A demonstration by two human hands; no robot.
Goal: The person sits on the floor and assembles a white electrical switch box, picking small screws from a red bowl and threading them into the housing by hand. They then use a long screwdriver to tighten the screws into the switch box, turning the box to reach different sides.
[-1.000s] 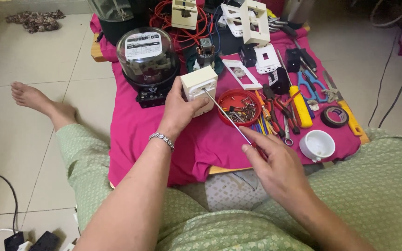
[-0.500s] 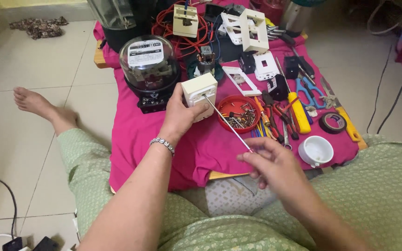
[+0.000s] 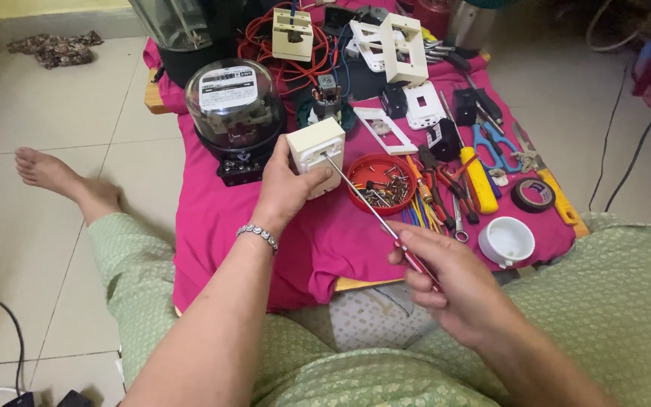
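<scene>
My left hand [image 3: 284,194] grips a cream square switch box [image 3: 316,153] and holds it up over the pink cloth [image 3: 220,218]. My right hand [image 3: 446,280] is closed on the red handle of a long thin screwdriver [image 3: 371,207]. The screwdriver's tip rests against the front face of the box. A silver bracelet [image 3: 258,234] circles my left wrist. Just beyond the shaft lies a red round dish of screws [image 3: 380,182].
A glass-domed electricity meter [image 3: 236,113] stands behind the box. Pliers, a yellow-handled tool [image 3: 478,177], blue scissors [image 3: 493,143], a tape roll [image 3: 532,195], a white cup [image 3: 506,241], white switch plates and red wires [image 3: 288,71] crowd the cloth. My bare foot [image 3: 54,172] rests on the tiled floor at left.
My right hand has shifted along the screwdriver handle while its tip stays at the box. My left hand keeps the box in about the same place.
</scene>
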